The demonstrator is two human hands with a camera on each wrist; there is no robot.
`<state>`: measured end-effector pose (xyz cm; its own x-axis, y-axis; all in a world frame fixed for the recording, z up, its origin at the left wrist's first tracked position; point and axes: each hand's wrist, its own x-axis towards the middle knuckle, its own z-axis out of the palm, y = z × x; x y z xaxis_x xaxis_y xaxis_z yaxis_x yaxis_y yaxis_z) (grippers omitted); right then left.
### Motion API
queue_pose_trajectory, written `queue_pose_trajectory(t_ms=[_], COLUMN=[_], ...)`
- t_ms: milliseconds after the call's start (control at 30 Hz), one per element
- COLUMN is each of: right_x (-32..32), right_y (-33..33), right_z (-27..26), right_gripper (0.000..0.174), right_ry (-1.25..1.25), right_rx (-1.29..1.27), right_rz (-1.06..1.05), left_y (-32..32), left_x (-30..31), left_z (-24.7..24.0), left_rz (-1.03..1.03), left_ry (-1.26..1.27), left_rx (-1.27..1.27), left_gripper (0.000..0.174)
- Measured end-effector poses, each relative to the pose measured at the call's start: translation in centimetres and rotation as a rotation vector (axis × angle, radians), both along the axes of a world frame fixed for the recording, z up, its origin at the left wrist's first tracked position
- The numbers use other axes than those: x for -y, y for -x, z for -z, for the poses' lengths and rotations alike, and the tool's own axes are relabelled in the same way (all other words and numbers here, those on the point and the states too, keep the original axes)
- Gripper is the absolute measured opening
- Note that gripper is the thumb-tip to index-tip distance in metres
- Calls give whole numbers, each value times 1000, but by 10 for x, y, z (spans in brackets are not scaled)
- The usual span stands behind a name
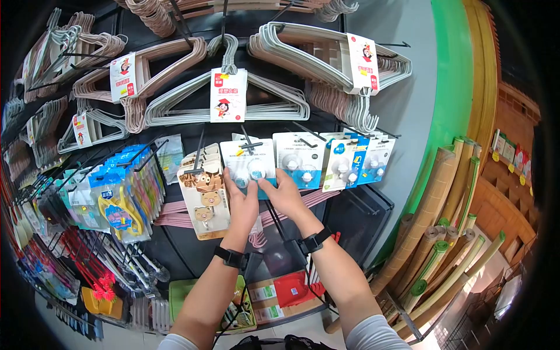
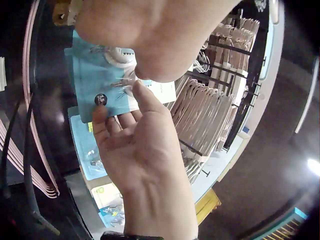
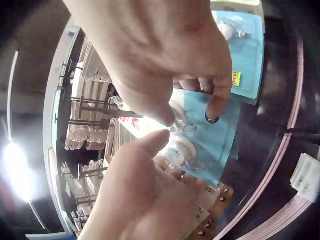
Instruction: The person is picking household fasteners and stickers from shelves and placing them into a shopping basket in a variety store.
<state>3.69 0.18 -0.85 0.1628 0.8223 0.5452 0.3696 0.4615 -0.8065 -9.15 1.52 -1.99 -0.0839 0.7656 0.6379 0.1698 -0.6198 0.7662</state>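
Both hands hold the lower part of a blue-and-white carded pack of hooks [image 1: 248, 150] hanging on a rack prong. Two round white hooks sit under clear plastic on the card. My left hand [image 1: 243, 205] grips its left side, thumb on the front. On the other side my right hand [image 1: 287, 196] has its thumb on the front too, the thumb tips close together at the hooks. In the right wrist view a right fingertip rests by a black dot [image 3: 212, 118] on the blue card. Left of the pack hangs a card of pig-face hooks [image 1: 204, 201].
More hook packs [image 1: 298, 157] hang to the right. Bundles of clothes hangers [image 1: 227, 111] are above, gloves in packets [image 1: 119, 210] at left. Pink hangers [image 1: 175, 214] run behind the packs. Rolled mats [image 1: 431, 216] lean at right; a green basket [image 1: 177, 297] stands below.
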Motion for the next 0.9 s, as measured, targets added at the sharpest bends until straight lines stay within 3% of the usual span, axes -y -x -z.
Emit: queue_pose_trajectory(t_ms=[267, 600, 700, 767, 900], right_x=[13, 95, 110, 121, 131], right_y=[-16, -13, -7, 1, 13], right_z=[8, -21, -29, -32, -34], right_gripper=[36, 28, 27, 27, 28], right_ry=[-30, 52, 27, -2, -36], right_rx=[-142, -207, -209, -223, -201], right_rz=[-109, -177, -221, -195, -141], left_y=[-3, 9, 21, 29, 50], left_x=[26, 83, 95, 104, 117], left_z=[3, 8, 3, 1, -2], left_rz=[72, 120, 213, 377, 434], left_ry=[-45, -46, -39, -11, 58], left_rx=[-10, -55, -1, 127, 88], left_gripper=[71, 68, 65, 63, 65])
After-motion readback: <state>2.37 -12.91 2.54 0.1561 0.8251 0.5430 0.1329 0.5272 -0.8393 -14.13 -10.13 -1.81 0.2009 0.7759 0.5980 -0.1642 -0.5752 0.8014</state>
